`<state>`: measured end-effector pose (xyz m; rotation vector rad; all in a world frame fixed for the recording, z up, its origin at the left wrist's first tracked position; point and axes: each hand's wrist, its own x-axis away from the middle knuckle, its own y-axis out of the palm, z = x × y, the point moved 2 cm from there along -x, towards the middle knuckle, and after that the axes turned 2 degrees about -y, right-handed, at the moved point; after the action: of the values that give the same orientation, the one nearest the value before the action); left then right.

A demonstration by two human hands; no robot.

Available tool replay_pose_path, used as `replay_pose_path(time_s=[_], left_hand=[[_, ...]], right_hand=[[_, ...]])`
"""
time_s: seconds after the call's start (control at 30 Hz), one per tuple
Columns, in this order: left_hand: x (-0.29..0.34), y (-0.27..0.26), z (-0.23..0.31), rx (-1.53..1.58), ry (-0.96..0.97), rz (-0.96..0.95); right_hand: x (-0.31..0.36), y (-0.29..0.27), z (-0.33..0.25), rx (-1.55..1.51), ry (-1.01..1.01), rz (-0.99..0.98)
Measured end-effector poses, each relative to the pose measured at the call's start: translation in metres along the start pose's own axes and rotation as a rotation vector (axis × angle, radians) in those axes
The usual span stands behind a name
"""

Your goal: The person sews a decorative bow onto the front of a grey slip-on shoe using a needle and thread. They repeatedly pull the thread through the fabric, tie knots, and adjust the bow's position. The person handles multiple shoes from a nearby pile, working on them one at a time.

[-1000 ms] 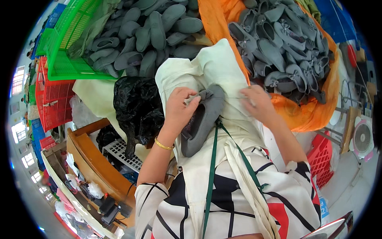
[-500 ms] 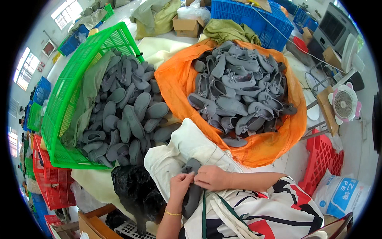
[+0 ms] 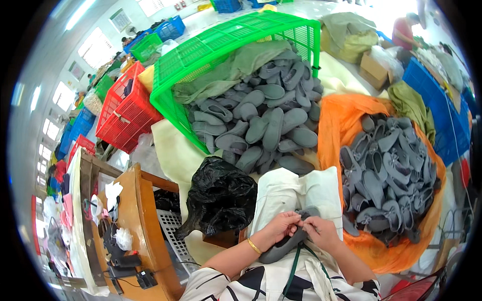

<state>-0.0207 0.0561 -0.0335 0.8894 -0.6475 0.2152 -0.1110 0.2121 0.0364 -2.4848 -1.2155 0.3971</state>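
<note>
I see the shoe lying lengthwise from near left to far right, toe unclear; left hand and right hand pinch narrowly, holding what I can't tell.

The shoe is soft grey cloth with a matt, felt-like face, and the piled shoes share that dull finish. The apron is creased off-white cloth, matt throughout. Crinkled, glossy black plastic makes up the bag. The green basket and red crate are smooth, slightly shiny latticed plastic. The sack looks thin and wrinkled. Smooth brown wood faces the desk; the bracelet looks like polished gold-coloured metal.
</note>
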Motion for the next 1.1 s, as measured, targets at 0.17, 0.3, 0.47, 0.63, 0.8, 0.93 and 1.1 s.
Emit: replay_pose_path(time_s=[0.17, 0.3, 0.47, 0.63, 0.8, 0.93, 1.1], left_hand=[[-0.003, 0.003, 0.0, -0.128, 0.022, 0.025], [0.0, 0.002, -0.001, -0.334, 0.12, 0.113], [0.01, 0.006, 0.006, -0.547, 0.191, 0.172], [0.007, 0.012, 0.006, -0.988, 0.513, 0.305], [0.011, 0.013, 0.008, -0.908, 0.375, 0.319], [0.01, 0.01, 0.013, -0.922, 0.326, 0.306], [0.01, 0.006, 0.013, -0.941, 0.316, 0.298]], right_hand=[[-0.015, -0.009, -0.004, 0.074, -0.07, -0.079], [-0.025, 0.0, 0.002, 0.092, -0.004, -0.073], [-0.032, 0.007, 0.02, 0.267, -0.108, -0.02], [-0.04, 0.012, 0.035, 0.501, -0.113, -0.053], [-0.035, 0.0, 0.032, 0.393, -0.15, -0.006], [-0.022, -0.003, 0.032, 0.396, -0.147, -0.022], [-0.026, 0.005, 0.039, 0.482, -0.155, -0.08]])
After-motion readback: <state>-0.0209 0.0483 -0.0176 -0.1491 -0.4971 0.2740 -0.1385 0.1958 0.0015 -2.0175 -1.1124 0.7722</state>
